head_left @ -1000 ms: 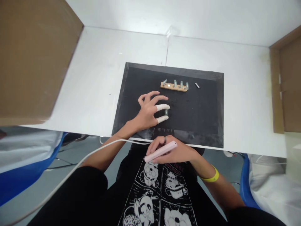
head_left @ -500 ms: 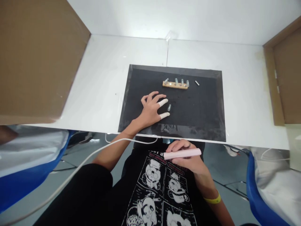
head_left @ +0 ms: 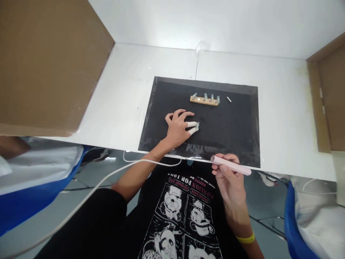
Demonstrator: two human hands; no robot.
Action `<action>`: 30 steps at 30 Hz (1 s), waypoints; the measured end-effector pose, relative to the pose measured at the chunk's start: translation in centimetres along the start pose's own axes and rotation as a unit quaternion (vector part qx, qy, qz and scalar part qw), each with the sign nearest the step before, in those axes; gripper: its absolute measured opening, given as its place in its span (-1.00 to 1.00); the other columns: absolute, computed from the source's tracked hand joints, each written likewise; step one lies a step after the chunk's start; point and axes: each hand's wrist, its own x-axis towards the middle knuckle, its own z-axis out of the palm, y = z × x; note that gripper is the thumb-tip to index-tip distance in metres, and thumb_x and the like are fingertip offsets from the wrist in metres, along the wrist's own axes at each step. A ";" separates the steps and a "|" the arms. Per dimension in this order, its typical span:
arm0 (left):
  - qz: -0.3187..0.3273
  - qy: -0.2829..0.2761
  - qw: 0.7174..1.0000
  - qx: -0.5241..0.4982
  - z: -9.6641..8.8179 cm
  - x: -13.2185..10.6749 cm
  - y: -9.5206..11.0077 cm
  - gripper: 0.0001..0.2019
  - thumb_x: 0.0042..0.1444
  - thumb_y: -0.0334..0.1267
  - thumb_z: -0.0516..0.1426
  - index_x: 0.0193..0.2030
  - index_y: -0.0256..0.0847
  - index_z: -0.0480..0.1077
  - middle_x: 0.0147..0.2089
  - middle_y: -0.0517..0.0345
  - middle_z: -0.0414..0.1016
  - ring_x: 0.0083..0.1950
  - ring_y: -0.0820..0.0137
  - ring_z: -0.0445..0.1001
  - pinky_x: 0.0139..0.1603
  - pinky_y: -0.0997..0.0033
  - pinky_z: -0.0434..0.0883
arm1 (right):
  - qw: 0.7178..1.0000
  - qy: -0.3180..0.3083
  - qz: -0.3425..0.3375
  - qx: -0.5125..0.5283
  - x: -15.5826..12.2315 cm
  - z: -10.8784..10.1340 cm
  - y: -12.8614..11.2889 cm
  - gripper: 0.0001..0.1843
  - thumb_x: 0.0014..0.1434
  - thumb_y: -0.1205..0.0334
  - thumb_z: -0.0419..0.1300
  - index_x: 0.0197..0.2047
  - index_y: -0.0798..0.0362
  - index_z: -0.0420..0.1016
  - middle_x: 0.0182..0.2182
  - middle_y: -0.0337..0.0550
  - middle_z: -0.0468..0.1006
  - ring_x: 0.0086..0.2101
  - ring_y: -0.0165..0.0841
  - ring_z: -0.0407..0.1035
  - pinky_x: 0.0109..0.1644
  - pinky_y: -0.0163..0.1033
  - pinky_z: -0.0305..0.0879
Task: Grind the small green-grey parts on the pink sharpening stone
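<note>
My left hand (head_left: 178, 130) rests on the black mat (head_left: 229, 138). Its thumb and index finger, both in white finger covers, pinch a small translucent grey-green false nail tip (head_left: 197, 126). My right hand (head_left: 229, 178) is closed round a pink, smooth, stick-shaped object (head_left: 231, 165), held at a slant by the mat's front edge. Beyond my left hand lies a narrow wooden nail stand (head_left: 201, 100) with several similar nail tips (head_left: 212, 97) standing on it. One place on the stand shows a bare white dot.
A small white stick-like piece (head_left: 229, 99) lies right of the stand. Cardboard panels (head_left: 54, 68) flank the white table (head_left: 118, 93). A white cable (head_left: 99, 183) hangs across my left arm. At the far left, part of another person's arm (head_left: 13, 145) shows.
My left thumb and index finger have closed on the nail tip lying between them. My right hand has risen and moved right, turning the pink stick. The view has shifted slightly.
</note>
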 end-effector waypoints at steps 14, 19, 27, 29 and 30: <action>0.017 -0.017 1.000 0.011 -1.1 -0.5 0.9 -0.87 0.28 -0.19 0.25 -0.26 -0.04 0.64 0.25 0.06 0.57 0.41 0.01 0.33 0.28 -0.26 0.01 | 0.998 -0.009 -0.043 -0.039 2.2 -1.6 -1.1 -0.77 0.22 0.29 0.37 -0.10 -0.09 0.46 -0.12 -0.22 0.56 -0.46 -0.52 0.42 -0.54 -0.47 0.42; 0.026 -0.050 0.998 -0.005 -1.8 -1.1 1.6 -0.87 0.29 -0.15 0.24 -0.24 0.01 0.65 0.28 0.05 0.54 0.48 -0.03 0.26 0.32 -0.35 -0.08 | 0.999 -0.006 -0.026 -0.045 3.0 -2.5 -1.3 -0.77 0.23 0.24 0.36 -0.10 -0.11 0.42 -0.13 -0.23 0.52 -0.54 -0.55 0.30 -0.59 -0.45 0.30; 0.015 -0.085 0.973 -0.215 -4.2 0.2 1.3 -0.96 0.21 -0.22 0.31 -0.26 -0.03 0.64 0.26 0.10 0.56 0.47 0.08 0.30 0.45 -0.24 0.11 | 0.995 -0.049 -0.061 -0.065 6.3 -2.4 -2.8 -0.75 0.23 0.29 0.37 -0.07 -0.11 0.45 -0.12 -0.24 0.57 -0.54 -0.55 0.34 -0.57 -0.41 0.32; 0.035 -0.088 0.945 -0.314 -4.8 1.1 1.2 -0.95 0.20 -0.28 0.31 -0.26 -0.05 0.64 0.22 0.08 0.58 0.42 0.13 0.38 0.42 -0.13 0.29 | 0.990 -0.062 -0.095 -0.081 7.9 -2.0 -3.5 -0.75 0.21 0.31 0.38 -0.08 -0.08 0.47 -0.13 -0.22 0.60 -0.56 -0.55 0.34 -0.58 -0.40 0.32; 0.048 -0.092 0.929 -0.355 -5.0 1.7 1.2 -0.94 0.20 -0.31 0.31 -0.26 -0.07 0.64 0.21 0.07 0.59 0.39 0.15 0.41 0.39 -0.08 0.36 | 0.987 -0.073 -0.112 -0.089 8.7 -1.7 -3.8 -0.76 0.21 0.33 0.38 -0.09 -0.06 0.48 -0.13 -0.22 0.61 -0.57 -0.55 0.35 -0.58 -0.40 0.32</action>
